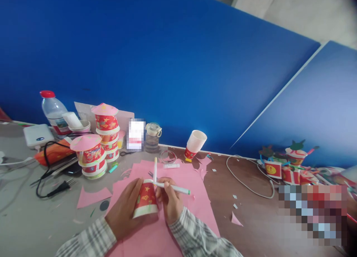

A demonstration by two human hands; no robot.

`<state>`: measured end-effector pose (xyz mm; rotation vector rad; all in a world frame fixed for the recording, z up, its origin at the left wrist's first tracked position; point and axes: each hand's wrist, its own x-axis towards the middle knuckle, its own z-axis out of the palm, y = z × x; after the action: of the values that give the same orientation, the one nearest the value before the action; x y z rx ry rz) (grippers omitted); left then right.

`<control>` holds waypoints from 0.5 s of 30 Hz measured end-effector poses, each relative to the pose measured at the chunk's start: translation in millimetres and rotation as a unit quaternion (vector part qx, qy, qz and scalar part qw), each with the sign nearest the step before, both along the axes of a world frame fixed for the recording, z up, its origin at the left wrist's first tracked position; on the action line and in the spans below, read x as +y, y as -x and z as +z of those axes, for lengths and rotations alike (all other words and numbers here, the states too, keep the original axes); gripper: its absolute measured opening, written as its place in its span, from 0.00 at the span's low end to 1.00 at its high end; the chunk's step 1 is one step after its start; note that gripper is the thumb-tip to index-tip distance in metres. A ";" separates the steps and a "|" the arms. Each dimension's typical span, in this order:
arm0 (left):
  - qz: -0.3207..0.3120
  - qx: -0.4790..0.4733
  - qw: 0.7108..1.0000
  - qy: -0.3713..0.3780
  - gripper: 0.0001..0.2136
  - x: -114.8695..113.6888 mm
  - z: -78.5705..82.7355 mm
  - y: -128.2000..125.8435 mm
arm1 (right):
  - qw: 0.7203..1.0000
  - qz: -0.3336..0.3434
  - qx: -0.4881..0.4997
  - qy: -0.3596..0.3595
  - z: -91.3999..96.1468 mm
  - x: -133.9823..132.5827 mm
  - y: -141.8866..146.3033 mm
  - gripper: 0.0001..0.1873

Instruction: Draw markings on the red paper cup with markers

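Note:
My left hand (125,207) is wrapped round a red paper cup (146,195) with gold stars and a white rim, tipped so the rim faces down toward me. In my right hand (170,199) is a white marker (178,189) with a green end, its other end meeting the cup's narrow end. A second white stick-like marker (155,169) with a yellowish tip stands beside that end, close to my right fingers; whether they grip it I cannot tell. Both hands are above pink paper sheets (195,208). Part of a scissors-like metal tip (151,173) shows behind the cup.
At left stand stacked cup towers (92,153) with pink cone roofs, a red-capped bottle (52,108), a power bank (37,135) and a black plug cable (60,188). A glass jar (152,138) and stacked white cups (196,141) stand by the blue partition (167,64). Cup crafts (290,171) sit right.

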<state>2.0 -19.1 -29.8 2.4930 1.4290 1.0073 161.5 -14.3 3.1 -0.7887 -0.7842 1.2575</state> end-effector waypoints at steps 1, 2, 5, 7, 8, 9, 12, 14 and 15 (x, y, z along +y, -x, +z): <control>0.000 -0.001 1.000 -0.005 0.47 0.2 0.0 0.3 | 1.000 0.007 0.007 0.001 0.3 -0.6 -0.2 0.16; 0.000 0.000 1.000 -0.009 0.47 0.5 0.0 0.6 | 1.000 0.015 0.011 0.005 0.2 -1.0 -0.4 0.16; -0.001 0.007 1.000 -0.016 0.47 1.4 -0.1 2.1 | 1.000 0.023 0.002 0.012 -1.2 -1.8 -0.7 0.18; -0.004 0.012 1.000 -0.021 0.47 1.9 -0.2 3.0 | 1.000 0.025 -0.001 0.018 -1.8 -2.2 -0.3 0.17; -0.005 0.015 1.000 -0.023 0.47 2.0 -0.1 3.4 | 0.999 0.027 0.000 0.021 -1.7 -2.4 -0.1 0.16; -0.006 0.017 1.000 -0.024 0.47 2.0 0.0 3.6 | 0.999 0.028 0.003 0.023 -1.4 -2.7 0.2 0.15; -0.006 0.027 0.999 -0.024 0.47 2.0 0.7 3.5 | 0.999 0.028 0.008 0.020 1.0 -3.7 0.4 0.13; -0.005 0.032 0.999 -0.028 0.47 2.0 1.1 3.4 | 1.000 0.027 0.006 0.015 2.4 -4.4 0.1 0.12; -0.005 0.034 0.999 -0.032 0.46 2.1 1.1 3.4 | 1.000 0.028 0.004 0.012 2.8 -4.8 -0.1 0.11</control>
<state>-1.4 -17.1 -28.7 2.6007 1.4235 0.9915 161.6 -19.1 5.9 -0.7859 -0.7898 1.3211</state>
